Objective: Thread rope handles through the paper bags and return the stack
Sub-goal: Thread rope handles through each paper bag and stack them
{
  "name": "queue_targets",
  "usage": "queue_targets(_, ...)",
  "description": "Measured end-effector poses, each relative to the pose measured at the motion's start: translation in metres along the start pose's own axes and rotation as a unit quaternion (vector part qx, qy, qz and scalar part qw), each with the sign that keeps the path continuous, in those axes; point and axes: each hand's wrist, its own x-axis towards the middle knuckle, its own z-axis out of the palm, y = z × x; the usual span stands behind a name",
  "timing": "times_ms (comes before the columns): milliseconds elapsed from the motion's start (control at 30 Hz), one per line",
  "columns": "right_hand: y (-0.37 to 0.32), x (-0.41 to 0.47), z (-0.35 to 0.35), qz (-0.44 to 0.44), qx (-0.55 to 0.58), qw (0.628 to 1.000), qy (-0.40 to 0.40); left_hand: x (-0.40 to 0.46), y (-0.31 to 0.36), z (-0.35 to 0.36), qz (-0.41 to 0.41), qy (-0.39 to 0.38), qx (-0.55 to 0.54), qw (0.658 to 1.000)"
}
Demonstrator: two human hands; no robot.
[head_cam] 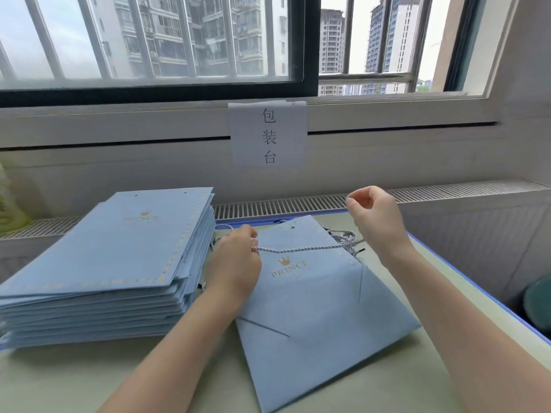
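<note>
While the left hand [235,263] pinches a twisted rope handle [301,249] across the flat blue paper bag [316,308], the right hand [377,217] hovers above, fingers curled, apparently empty; the bag stack [110,263] lies left.

A white paper sign [268,133] is fixed to the wall under the window, at the far middle; three black characters, 包装台, are printed on it from top to bottom. The word PRINCE is printed in gold under a small crown on the top bag of the stack [113,248] at the left, and likewise on the single flat bag [313,308] nearer the middle.
</note>
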Motion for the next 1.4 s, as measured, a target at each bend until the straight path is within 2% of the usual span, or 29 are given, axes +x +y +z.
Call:
queue_targets(67, 0.0, -0.005, 0.006, -0.017, -0.042, 0.998, -0.051, -0.004, 0.001, 0.002, -0.006, -0.067, 0.106, 0.992)
queue_targets(167, 0.006, -0.015, 0.019, -0.084, -0.153, 0.98, -0.098, -0.009, 0.005, 0.011, -0.028, -0.162, 0.163, 0.973)
queue_targets(267, 0.011, -0.019, 0.026, -0.14, -0.204, 0.965, -0.088, -0.01, 0.004, 0.016, -0.036, -0.18, 0.19, 0.965)
queue_targets(400, 0.014, -0.021, 0.032, -0.044, -0.251, 0.954, -0.157, -0.012, 0.007, 0.013, -0.037, -0.14, 0.201, 0.969)
queue_targets(500, 0.012, -0.024, 0.033, -0.004, -0.285, 0.934, -0.217, -0.003, 0.013, 0.01, -0.004, -0.103, 0.181, 0.978)
queue_targets(567, 0.011, -0.025, 0.035, -0.007, -0.285, 0.93, -0.231, 0.012, 0.02, 0.008, 0.024, -0.152, 0.123, 0.98)
queue_targets(633, 0.008, -0.025, 0.034, -0.027, -0.294, 0.925, -0.238, 0.033, 0.031, 0.01, 0.018, -0.214, 0.05, 0.975)
queue_targets(667, 0.006, -0.025, 0.034, -0.036, -0.302, 0.918, -0.254, 0.041, 0.035, 0.012, 0.01, -0.219, 0.028, 0.975)
queue_targets(800, 0.009, -0.025, 0.035, -0.051, -0.333, 0.886, -0.318, 0.055, 0.041, 0.029, -0.026, -0.163, 0.025, 0.986)
queue_targets(933, 0.012, -0.022, 0.039, -0.082, -0.304, 0.911, -0.267, 0.048, 0.031, 0.044, -0.013, -0.121, 0.152, 0.981)
queue_targets(1000, 0.01, -0.017, 0.042, -0.098, -0.3, 0.919, -0.235, 0.045, 0.027, 0.048, -0.014, -0.106, 0.173, 0.979)
queue_targets(1067, 0.01, -0.01, 0.047, -0.108, -0.312, 0.917, -0.222, 0.044, 0.025, 0.052, -0.019, -0.096, 0.169, 0.981)
queue_targets(1233, 0.018, 0.003, 0.064, -0.07, -0.3, 0.929, -0.206, 0.045, 0.023, 0.054, -0.015, -0.06, 0.128, 0.99)
queue_targets(1400, 0.025, -0.003, 0.065, -0.104, -0.236, 0.956, -0.143, 0.044, 0.023, 0.048, -0.01, -0.05, 0.057, 0.997)
